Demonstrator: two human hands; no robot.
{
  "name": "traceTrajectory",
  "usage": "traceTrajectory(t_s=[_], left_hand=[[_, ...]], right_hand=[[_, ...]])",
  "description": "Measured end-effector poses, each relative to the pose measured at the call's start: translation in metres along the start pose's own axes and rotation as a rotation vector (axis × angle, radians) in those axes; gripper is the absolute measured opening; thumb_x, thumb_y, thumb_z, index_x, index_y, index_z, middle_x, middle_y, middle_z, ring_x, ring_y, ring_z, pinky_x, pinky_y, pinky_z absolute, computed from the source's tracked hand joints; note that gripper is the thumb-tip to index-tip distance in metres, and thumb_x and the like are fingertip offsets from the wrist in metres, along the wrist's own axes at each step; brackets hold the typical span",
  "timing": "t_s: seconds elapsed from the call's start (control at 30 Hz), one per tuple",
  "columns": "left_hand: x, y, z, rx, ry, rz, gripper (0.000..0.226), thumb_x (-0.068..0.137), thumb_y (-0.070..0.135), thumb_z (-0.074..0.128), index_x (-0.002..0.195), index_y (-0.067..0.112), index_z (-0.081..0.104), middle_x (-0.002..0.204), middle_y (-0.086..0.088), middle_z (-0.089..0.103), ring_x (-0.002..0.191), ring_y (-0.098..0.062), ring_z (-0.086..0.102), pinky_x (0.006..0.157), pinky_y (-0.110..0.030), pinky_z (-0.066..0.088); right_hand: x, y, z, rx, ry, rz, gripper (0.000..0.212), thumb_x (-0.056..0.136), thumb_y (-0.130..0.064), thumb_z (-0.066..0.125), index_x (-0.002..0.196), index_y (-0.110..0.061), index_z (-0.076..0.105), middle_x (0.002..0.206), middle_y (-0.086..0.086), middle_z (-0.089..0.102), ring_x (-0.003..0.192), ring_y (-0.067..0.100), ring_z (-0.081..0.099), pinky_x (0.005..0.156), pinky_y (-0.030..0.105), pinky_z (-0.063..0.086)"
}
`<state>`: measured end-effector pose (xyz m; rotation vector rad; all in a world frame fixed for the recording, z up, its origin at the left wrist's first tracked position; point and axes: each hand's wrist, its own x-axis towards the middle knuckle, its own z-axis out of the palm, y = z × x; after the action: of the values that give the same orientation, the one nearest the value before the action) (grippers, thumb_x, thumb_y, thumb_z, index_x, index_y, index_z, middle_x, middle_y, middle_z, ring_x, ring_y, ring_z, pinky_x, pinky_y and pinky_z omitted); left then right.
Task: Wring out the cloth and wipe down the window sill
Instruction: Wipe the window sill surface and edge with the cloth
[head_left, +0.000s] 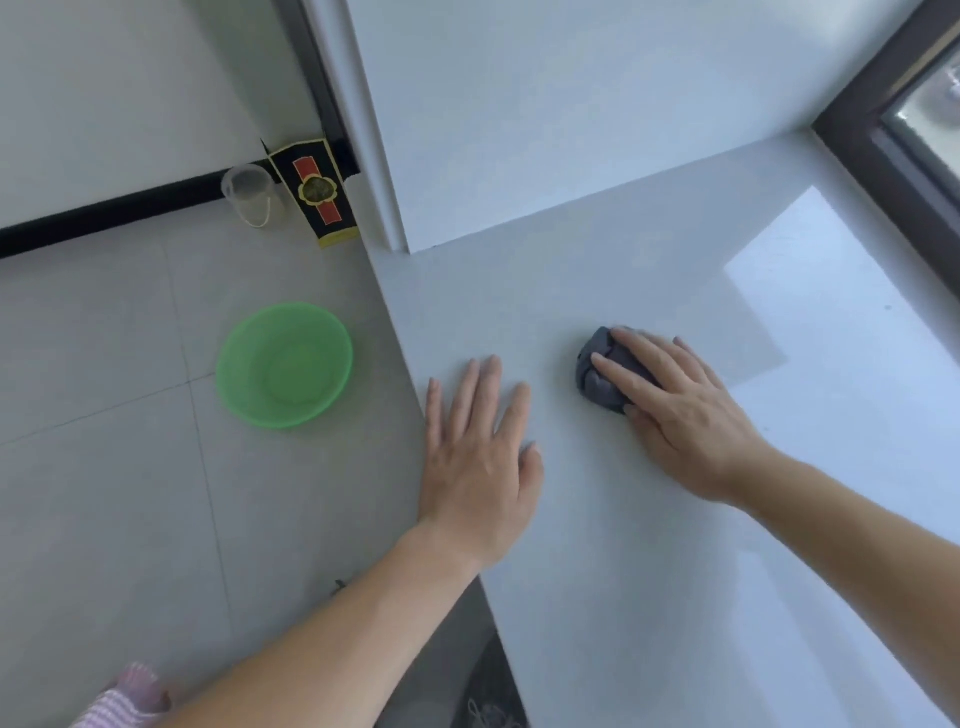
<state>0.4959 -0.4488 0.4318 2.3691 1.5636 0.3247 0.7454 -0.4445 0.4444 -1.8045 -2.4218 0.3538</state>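
Head view: right hand (680, 410) flat on bunched grey cloth (597, 379), fingers straight, pressing it to the white window sill (597, 571), mid-sill. Left hand (480, 462) spread flat on the sill near its edge, holding nothing. Green basin (284, 365) on floor tiles below; whether it holds water is unclear

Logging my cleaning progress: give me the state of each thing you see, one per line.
cloth: bunched up on the window sill, under the right hand.
right hand: flat, pressing the cloth.
left hand: flat on the window sill, holding nothing.
green basin: upright on the floor.
clear cup: upright by the wall.
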Motion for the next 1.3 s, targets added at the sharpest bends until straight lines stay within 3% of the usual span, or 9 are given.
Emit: traceTrajectory(t_s=[0.13, 0.2, 0.33, 0.4, 0.6, 0.8, 0.87, 1.07, 1.3], left_hand=[[-0.031, 0.016, 0.018, -0.033, 0.004, -0.111, 0.058, 0.094, 0.035, 0.038, 0.150, 0.019, 0.040, 0.164, -0.013, 0.016, 0.154, -0.025, 0.002, 0.123, -0.053, 0.002], [-0.036, 0.019, 0.024, -0.066, 0.016, -0.168, 0.057, 0.094, 0.034, 0.037, 0.149, 0.018, 0.040, 0.165, -0.013, 0.015, 0.154, -0.024, 0.002, 0.123, -0.050, 0.000], [-0.046, 0.026, 0.029, -0.070, 0.031, -0.189, 0.058, 0.094, 0.034, 0.039, 0.150, 0.018, 0.039, 0.165, -0.011, 0.015, 0.154, -0.023, 0.002, 0.124, -0.049, 0.001], [-0.046, 0.024, 0.031, -0.070, 0.039, -0.183, 0.059, 0.094, 0.034, 0.041, 0.150, 0.018, 0.040, 0.165, -0.011, 0.017, 0.154, -0.024, 0.003, 0.124, -0.049, 0.002], [-0.047, 0.022, 0.032, -0.107, 0.056, -0.180, 0.059, 0.091, 0.033, 0.043, 0.148, 0.017, 0.043, 0.164, -0.012, 0.019, 0.154, -0.025, 0.005, 0.123, -0.051, 0.006], [-0.049, 0.023, 0.032, -0.124, 0.062, -0.170, 0.059, 0.091, 0.032, 0.046, 0.148, 0.014, 0.043, 0.164, -0.014, 0.020, 0.153, -0.026, 0.008, 0.123, -0.052, 0.007], [-0.050, 0.022, 0.032, -0.118, 0.051, -0.160, 0.060, 0.092, 0.032, 0.045, 0.149, 0.014, 0.042, 0.164, -0.014, 0.018, 0.154, -0.026, 0.006, 0.123, -0.052, 0.006], [-0.055, 0.021, 0.031, -0.091, 0.010, -0.130, 0.061, 0.094, 0.034, 0.043, 0.151, 0.015, 0.037, 0.165, -0.013, 0.012, 0.154, -0.026, 0.000, 0.123, -0.052, 0.006], [-0.062, 0.018, 0.035, -0.106, 0.005, -0.109, 0.067, 0.090, 0.035, 0.048, 0.152, 0.013, 0.035, 0.166, -0.013, 0.008, 0.154, -0.027, -0.002, 0.123, -0.053, 0.008]], right_hand=[[0.079, -0.006, 0.008, 0.073, 0.097, 0.344, 0.057, 0.100, -0.018, 0.040, 0.153, -0.034, 0.028, 0.164, -0.002, 0.014, 0.148, 0.027, 0.014, 0.122, 0.050, 0.010], [0.121, -0.024, 0.018, 0.113, 0.108, 0.388, 0.057, 0.100, -0.023, 0.036, 0.153, -0.036, 0.025, 0.164, -0.003, 0.011, 0.149, 0.027, 0.010, 0.122, 0.049, 0.008], [0.135, -0.057, 0.035, 0.029, 0.001, -0.062, 0.057, 0.099, -0.023, 0.038, 0.154, -0.033, 0.027, 0.164, -0.001, 0.015, 0.149, 0.027, 0.013, 0.123, 0.050, 0.007], [0.133, -0.041, 0.031, -0.018, -0.001, -0.161, 0.057, 0.099, -0.021, 0.041, 0.154, -0.033, 0.029, 0.164, -0.001, 0.018, 0.148, 0.029, 0.019, 0.122, 0.052, 0.008], [0.152, -0.036, 0.029, 0.063, 0.141, 0.385, 0.062, 0.094, -0.020, 0.038, 0.153, -0.036, 0.025, 0.164, -0.003, 0.013, 0.148, 0.028, 0.013, 0.122, 0.050, 0.010], [0.168, -0.091, 0.037, 0.005, -0.055, -0.309, 0.057, 0.099, -0.022, 0.038, 0.154, -0.030, 0.029, 0.163, 0.005, 0.019, 0.147, 0.032, 0.020, 0.120, 0.050, 0.018], [0.175, -0.072, 0.032, -0.033, -0.053, -0.361, 0.055, 0.100, -0.024, 0.039, 0.153, -0.030, 0.030, 0.163, 0.004, 0.021, 0.144, 0.033, 0.025, 0.119, 0.050, 0.020], [0.170, -0.059, 0.034, 0.050, 0.065, -0.079, 0.057, 0.098, -0.025, 0.041, 0.153, -0.033, 0.031, 0.164, 0.000, 0.019, 0.147, 0.030, 0.020, 0.121, 0.049, 0.014], [0.127, -0.054, 0.031, -0.031, -0.156, -0.681, 0.053, 0.104, -0.025, 0.041, 0.154, -0.033, 0.028, 0.165, 0.000, 0.018, 0.150, 0.029, 0.018, 0.119, 0.051, 0.025]])
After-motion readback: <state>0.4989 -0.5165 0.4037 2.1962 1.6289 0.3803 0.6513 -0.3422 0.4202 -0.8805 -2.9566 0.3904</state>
